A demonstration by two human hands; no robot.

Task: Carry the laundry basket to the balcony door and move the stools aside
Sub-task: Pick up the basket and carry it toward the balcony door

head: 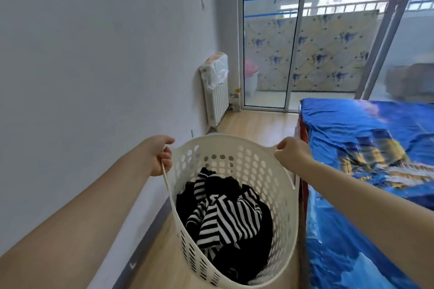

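Observation:
A cream perforated laundry basket hangs in front of me above the wooden floor, holding black and striped black-and-white clothes. My left hand grips its left handle and my right hand grips its right handle. The glass sliding balcony door stands ahead at the end of the passage. No stools are in view.
A bed with a blue printed cover fills the right side. A white wall runs along the left, with a white radiator draped in plastic near the door. The wooden floor strip between wall and bed leads to the door.

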